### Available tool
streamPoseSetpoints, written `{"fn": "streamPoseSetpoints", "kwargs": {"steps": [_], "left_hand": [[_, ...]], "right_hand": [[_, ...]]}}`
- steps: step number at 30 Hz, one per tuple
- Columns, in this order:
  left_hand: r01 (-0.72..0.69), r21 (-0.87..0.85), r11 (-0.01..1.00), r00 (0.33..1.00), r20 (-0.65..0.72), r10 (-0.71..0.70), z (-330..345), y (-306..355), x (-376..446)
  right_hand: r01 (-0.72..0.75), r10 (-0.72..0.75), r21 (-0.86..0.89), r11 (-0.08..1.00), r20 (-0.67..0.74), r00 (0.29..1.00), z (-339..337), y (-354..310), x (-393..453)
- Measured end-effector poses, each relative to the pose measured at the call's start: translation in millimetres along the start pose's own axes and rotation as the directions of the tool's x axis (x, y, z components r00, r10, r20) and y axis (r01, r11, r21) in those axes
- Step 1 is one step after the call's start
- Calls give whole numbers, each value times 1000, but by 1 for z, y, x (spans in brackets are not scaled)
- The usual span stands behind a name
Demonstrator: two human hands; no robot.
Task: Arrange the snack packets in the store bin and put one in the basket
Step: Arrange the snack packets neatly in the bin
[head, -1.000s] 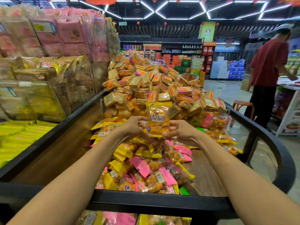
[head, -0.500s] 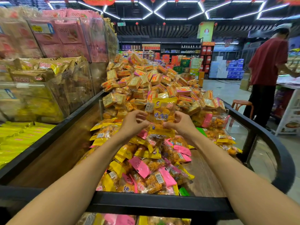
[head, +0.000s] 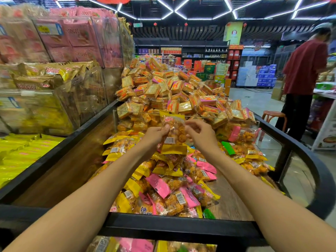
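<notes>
1 snack packet [head: 173,130] now barcode-side up, right hand [head: 201,132] released

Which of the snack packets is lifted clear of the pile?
The yellow-topped packet held upright above the pile, barcode facing the camera; the left hand pinches its edge. All others lie in the bin.

Hexagonal ceiling lights [head: 200,10] glow overhead; dark shelving [head: 181,50] lines the back wall; glossy floor [head: 254,99].
</notes>
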State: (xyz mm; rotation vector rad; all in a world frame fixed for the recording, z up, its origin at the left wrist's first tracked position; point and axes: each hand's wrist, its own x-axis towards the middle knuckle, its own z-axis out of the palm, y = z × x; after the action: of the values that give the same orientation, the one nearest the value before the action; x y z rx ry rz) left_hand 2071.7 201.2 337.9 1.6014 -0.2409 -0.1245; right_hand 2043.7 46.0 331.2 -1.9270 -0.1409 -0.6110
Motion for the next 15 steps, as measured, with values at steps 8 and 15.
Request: {"fn": "streamPoseSetpoints", "kwargs": {"steps": [8,15], "left_hand": [[58,57,997,958,279,-72,2,-4,-5],[-25,-11,1000,978,209,27,2,0,-3]], "right_hand": [[-249,264,224,942,-42,964,-6,13,16],[-160,164,181,970,-7,986,1,20,13]]}}
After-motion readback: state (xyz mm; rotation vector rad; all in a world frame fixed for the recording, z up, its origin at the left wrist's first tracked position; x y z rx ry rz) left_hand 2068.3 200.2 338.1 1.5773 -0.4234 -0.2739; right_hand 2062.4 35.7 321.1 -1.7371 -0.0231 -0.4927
